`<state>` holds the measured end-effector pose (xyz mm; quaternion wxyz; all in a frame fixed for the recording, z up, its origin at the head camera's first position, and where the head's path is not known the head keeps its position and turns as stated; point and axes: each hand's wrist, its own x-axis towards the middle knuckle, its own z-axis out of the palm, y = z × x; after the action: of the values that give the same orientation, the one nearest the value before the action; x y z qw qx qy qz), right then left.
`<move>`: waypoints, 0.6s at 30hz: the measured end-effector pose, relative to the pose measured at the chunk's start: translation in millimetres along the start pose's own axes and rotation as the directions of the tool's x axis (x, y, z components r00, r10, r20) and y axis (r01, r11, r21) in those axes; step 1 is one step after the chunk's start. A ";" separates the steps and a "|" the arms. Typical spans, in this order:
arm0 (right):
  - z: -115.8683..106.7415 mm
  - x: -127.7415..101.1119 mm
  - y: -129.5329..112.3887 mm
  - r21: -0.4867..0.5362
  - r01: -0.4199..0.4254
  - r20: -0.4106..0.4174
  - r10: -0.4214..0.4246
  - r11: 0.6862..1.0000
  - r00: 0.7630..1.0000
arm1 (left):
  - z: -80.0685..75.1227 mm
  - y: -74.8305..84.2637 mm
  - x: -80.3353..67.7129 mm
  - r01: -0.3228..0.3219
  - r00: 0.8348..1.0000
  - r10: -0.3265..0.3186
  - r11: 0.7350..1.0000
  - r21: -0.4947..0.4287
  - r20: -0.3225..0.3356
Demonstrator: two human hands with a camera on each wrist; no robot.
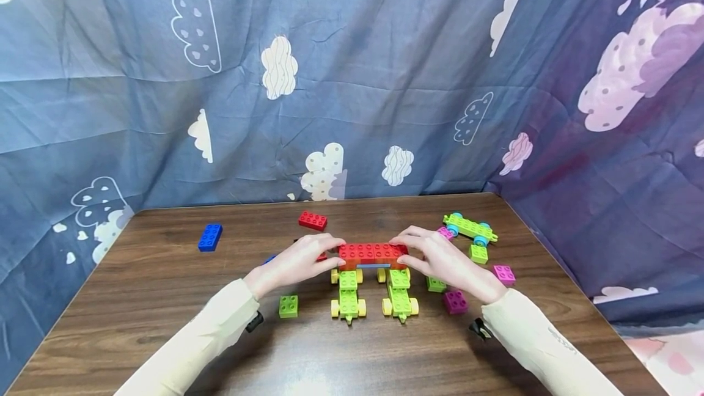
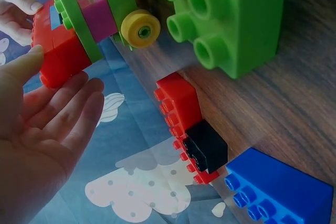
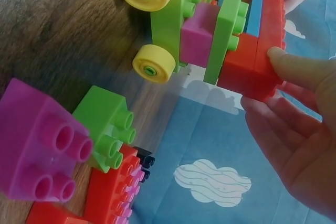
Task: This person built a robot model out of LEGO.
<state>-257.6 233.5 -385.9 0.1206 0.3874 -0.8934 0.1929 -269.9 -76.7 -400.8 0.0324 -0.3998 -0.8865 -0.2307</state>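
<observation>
Red brick bridge [image 1: 373,253] is what we are holding at the middle of the wooden table [image 1: 165,298], a row of red bricks lying across two green wheeled carts [image 1: 348,297] that are standing side by side beneath it. We are pinching it from both ends: our left hand [image 1: 297,263] is closing thumb and fingertips on its left end, and our right hand [image 1: 442,260] is doing the same on the right end, so both hands are clamped on the one span.

In the wrist views we are seeing green plates, a pink block [image 3: 198,40] and a blue piece stacked under the red layer, with yellow wheels [image 3: 153,63] below.

We are judging the whole thing as light, hard plastic: stiff, a little slick, and held together only by stud friction. The carts are likely to roll or drop off if we are lifting by the red row alone, so the ends, gripped low enough to catch the green plates, are looking like the safest hold.

Loose bricks are lying around: a blue brick [image 1: 210,237], a red brick [image 1: 312,220], a green brick [image 1: 288,305], magenta bricks [image 1: 455,301] and a third cart [image 1: 469,228] at the far right.
</observation>
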 end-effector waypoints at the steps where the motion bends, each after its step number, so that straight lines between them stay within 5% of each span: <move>1: 0.0 -0.3 -0.3 0.004 -0.005 0.004 0.005 1.000 1.000 | 0.1 -0.1 -0.3 0.001 1.000 -0.001 1.000 -0.002 0.001; 18: -1.4 0.3 -2.6 -0.023 -0.019 0.014 0.020 1.000 1.000 | -14.6 -12.0 -25.2 -0.044 0.993 0.046 0.999 0.021 -0.107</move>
<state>-255.8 232.3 -383.8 0.1166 0.3787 -0.9002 0.1809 -263.4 -107.4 -398.4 0.0889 -0.4065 -0.8763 -0.2429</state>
